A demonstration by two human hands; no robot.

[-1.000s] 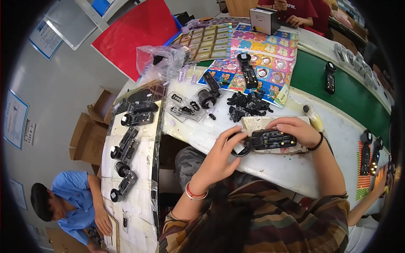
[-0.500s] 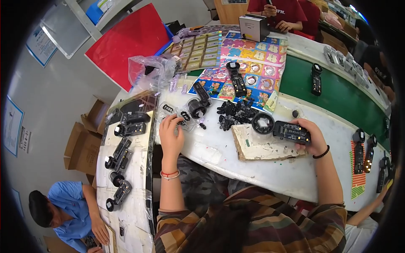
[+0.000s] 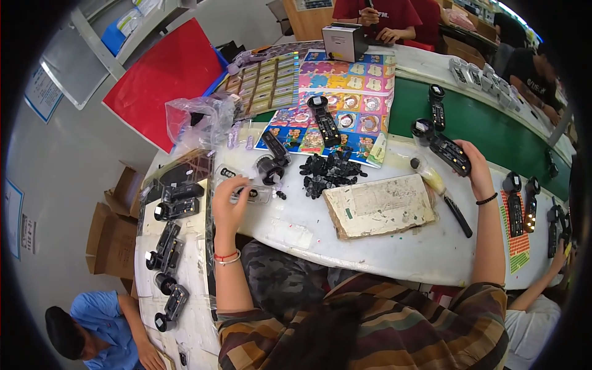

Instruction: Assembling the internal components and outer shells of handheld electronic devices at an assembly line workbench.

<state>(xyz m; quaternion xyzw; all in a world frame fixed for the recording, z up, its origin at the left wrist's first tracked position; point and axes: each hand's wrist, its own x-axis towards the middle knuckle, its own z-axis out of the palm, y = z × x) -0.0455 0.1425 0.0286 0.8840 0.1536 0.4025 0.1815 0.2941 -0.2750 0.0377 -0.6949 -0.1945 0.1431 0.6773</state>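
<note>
My right hand (image 3: 476, 169) grips the lower end of a black handheld device (image 3: 450, 154) with a round head and a long rectangular body. The device is held above the right side of the table, its inner side with small metal spots facing up. My left hand (image 3: 229, 200) is over a small clear plastic tray (image 3: 262, 196) holding black parts, its fingers bent and thumb apart. I see nothing held in it. Just beyond the tray lies another black device (image 3: 271, 163). A pile of small black parts (image 3: 330, 171) lies between my hands.
A worn white board (image 3: 379, 206) lies before me, with a yellowish, black-handled tool (image 3: 456, 213) to its right. Beyond are colourful printed sheets (image 3: 351, 105) bearing another device (image 3: 324, 120). More devices (image 3: 176, 200) stand at left. People work at left, right and far side.
My right hand has lifted the device off the white board and carried it right and away, uncovering the black-handled tool. My left hand stays by the tray, its fingers more bent.
</note>
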